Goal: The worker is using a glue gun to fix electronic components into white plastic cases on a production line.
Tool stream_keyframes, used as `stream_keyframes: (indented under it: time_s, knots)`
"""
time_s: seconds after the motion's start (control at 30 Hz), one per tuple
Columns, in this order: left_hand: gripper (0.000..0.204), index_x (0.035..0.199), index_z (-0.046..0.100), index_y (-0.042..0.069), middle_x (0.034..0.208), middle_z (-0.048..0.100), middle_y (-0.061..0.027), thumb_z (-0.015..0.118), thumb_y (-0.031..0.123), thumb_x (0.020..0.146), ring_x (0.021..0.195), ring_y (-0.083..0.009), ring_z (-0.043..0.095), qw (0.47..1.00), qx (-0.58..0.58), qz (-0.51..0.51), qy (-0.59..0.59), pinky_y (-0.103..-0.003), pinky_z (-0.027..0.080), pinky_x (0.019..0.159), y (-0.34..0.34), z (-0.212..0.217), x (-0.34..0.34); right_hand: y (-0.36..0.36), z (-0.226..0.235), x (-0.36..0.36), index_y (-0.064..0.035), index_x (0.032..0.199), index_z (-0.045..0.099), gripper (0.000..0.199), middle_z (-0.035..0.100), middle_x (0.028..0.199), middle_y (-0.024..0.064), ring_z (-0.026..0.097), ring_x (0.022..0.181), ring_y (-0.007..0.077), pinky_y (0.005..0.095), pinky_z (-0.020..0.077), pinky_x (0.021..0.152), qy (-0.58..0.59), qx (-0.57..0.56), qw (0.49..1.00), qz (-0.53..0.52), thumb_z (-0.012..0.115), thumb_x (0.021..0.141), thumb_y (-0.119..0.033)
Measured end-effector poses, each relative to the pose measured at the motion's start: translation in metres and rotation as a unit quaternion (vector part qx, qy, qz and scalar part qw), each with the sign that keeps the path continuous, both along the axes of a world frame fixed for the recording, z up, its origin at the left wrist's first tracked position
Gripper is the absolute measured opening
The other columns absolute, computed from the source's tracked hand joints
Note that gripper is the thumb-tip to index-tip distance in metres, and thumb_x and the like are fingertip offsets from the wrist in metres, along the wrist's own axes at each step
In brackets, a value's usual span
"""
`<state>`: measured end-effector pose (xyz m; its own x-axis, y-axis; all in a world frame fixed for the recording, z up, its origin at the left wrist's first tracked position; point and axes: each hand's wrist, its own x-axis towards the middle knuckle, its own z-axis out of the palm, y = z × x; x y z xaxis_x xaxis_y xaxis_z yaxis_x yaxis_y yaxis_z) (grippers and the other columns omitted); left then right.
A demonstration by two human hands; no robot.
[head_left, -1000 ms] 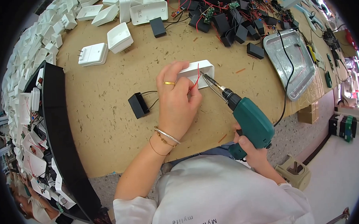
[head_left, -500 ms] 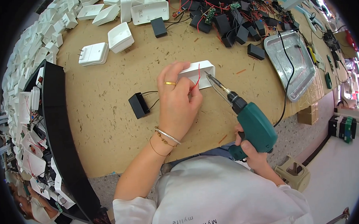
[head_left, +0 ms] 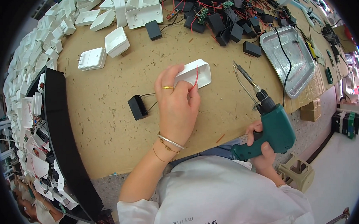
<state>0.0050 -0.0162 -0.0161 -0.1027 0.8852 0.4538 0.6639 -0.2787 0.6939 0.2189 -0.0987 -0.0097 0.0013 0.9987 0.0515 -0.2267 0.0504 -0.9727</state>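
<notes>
My left hand [head_left: 175, 100] is closed at a white plastic housing [head_left: 203, 74], a shallow open box resting on the table. A red wire [head_left: 196, 77] stands up out of the housing beside my thumb and fingertips; whether they pinch it is hidden. My right hand [head_left: 262, 146] grips the handle of a green soldering gun [head_left: 279, 127]. Its thin metal tip and feed tube point up and left, apart from the housing. Left of my wrist lies a small black box [head_left: 138, 107], with black leads running under my left hand.
White housings [head_left: 92, 58] lie at the upper left, with a big heap beyond. Black boxes with wires and circuit boards [head_left: 203, 15] pile at the back. A metal tray [head_left: 292, 89], crossed by a black cord, sits right. A black bin [head_left: 60, 129] of wired housings stands left.
My right hand has drawn the soldering gun right, away from the housing and red wire. My left hand stays at the housing. The whole view has shifted slightly.
</notes>
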Motion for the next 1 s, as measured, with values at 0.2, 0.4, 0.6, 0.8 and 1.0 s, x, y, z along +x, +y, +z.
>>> stream_keyframes:
  time_s: [0.2,0.4,0.6,0.8,1.0]
  knots:
    - [0.012,0.076,0.057,-0.002,0.117,0.048,-0.0163,0.067,0.001,0.07,0.112,-0.0375,0.042,0.999,-0.013,-0.006,-0.031,-0.043,0.041,0.089,-0.005,0.01,0.006,0.0,0.001,0.001,0.0013,0.103,0.051,0.049,0.051,0.098,0.0151,0.052,0.066,0.0153,0.0331,0.0416,0.074,0.023,-0.012,1.0,0.006,0.063,0.078,-0.04]
    - [0.023,0.08,0.059,0.001,0.124,0.045,-0.0163,0.075,0.01,0.066,0.118,-0.039,0.038,0.997,-0.063,-0.049,0.0,-0.045,0.041,0.09,-0.011,0.023,-0.009,0.0,-0.002,0.004,0.0015,0.104,0.05,0.051,0.051,0.1,0.0147,0.053,0.067,0.0146,0.0334,0.0419,0.074,0.039,-0.032,0.998,0.025,0.063,0.078,-0.041]
    - [0.03,0.08,0.062,0.006,0.129,0.044,-0.0116,0.08,0.016,0.059,0.122,-0.0373,0.034,0.981,-0.065,-0.099,0.151,-0.045,0.037,0.094,-0.008,0.026,-0.018,0.0,-0.002,0.005,0.0018,0.103,0.051,0.051,0.051,0.099,0.014,0.053,0.065,0.0146,0.0337,0.0425,0.073,0.027,-0.033,0.999,0.015,0.061,0.079,-0.042]
    - [0.022,0.076,0.059,0.007,0.122,0.05,-0.0084,0.077,0.011,0.064,0.119,-0.0348,0.04,0.989,-0.012,-0.089,0.12,-0.045,0.037,0.095,-0.006,0.026,-0.022,0.001,0.001,0.004,0.0015,0.103,0.052,0.052,0.052,0.098,0.0136,0.053,0.064,0.0153,0.034,0.0423,0.075,0.02,-0.042,0.999,0.026,0.062,0.078,-0.043]
    - [0.019,0.081,0.054,0.007,0.098,0.059,-0.0041,0.071,0.01,0.074,0.098,-0.0279,0.056,0.993,0.086,-0.052,0.056,-0.042,0.038,0.093,-0.002,0.017,-0.033,0.0,0.002,0.002,0.0006,0.105,0.052,0.053,0.051,0.099,0.0125,0.053,0.066,0.0155,0.0342,0.0421,0.077,0.016,-0.06,0.997,0.049,0.063,0.077,-0.043]
